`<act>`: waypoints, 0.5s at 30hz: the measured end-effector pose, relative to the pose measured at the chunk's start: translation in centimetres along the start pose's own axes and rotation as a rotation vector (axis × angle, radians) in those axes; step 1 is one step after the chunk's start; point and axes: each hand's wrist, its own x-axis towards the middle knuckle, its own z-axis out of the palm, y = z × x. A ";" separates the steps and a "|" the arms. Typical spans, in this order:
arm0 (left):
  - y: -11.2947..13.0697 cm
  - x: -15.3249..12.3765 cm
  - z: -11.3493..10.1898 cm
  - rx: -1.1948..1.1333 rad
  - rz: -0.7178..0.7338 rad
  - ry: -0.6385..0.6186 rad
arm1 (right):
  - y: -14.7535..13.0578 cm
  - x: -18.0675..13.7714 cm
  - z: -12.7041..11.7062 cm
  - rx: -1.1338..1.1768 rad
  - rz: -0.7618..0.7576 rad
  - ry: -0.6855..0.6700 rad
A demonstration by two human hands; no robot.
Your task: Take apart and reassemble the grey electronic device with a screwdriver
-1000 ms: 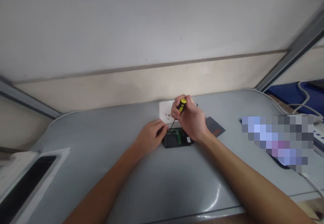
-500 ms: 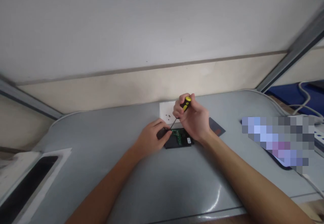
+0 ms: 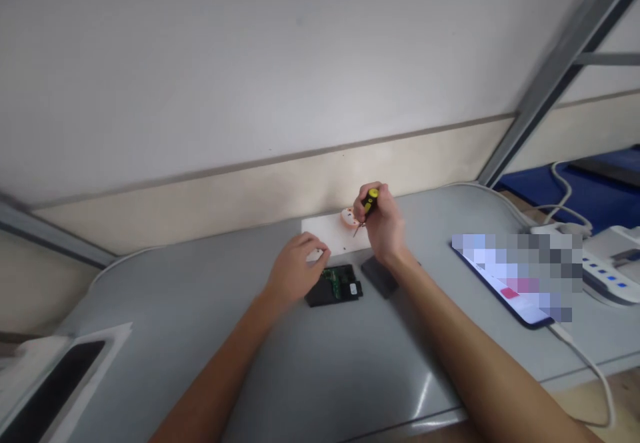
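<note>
1. Screwdriver (image 3: 371,199), with a yellow-and-black handle, is raised off the table over the white sheet (image 3: 327,237) at the far side. The fingers of the right hand (image 3: 384,231) are clamped round its handle, and the thin shaft slants down and left toward the sheet.
2. At the sheet's near edge the left hand (image 3: 297,267) rests with its fingers curled, just beside the far corner of the open black case (image 3: 320,294). I cannot tell whether those fingers pinch anything or are simply closed.
3. Neither hand grips the case or the green circuit board (image 3: 336,277) showing inside it, and the grey table (image 3: 350,369) looks smooth. A nudge from the left wrist could likely slide the case aside.
4. The right forearm passes just over the dark cover (image 3: 380,276) lying beside the case, so a dropped wrist could sweep the cover away.
5. Any small loose parts on the sheet could be flicked off by the screwdriver's tip and roll out of reach.
6. The tip itself is blurred.
7. Beside the right fingers there is a pinkish round shape, either a fingertip or a separate object; I cannot tell which.
8. Specks on the sheet are too small to name.
9. The right wrist hides part of the dark cover.
10. The phone (image 3: 520,304) has its screen blurred out, and its cable (image 3: 587,363) runs out of view at the bottom edge.
</note>
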 end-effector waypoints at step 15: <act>-0.5 3.6 0.9 0.052 0.120 -0.232 | -0.1 0.8 -1.3 -0.069 -0.062 0.013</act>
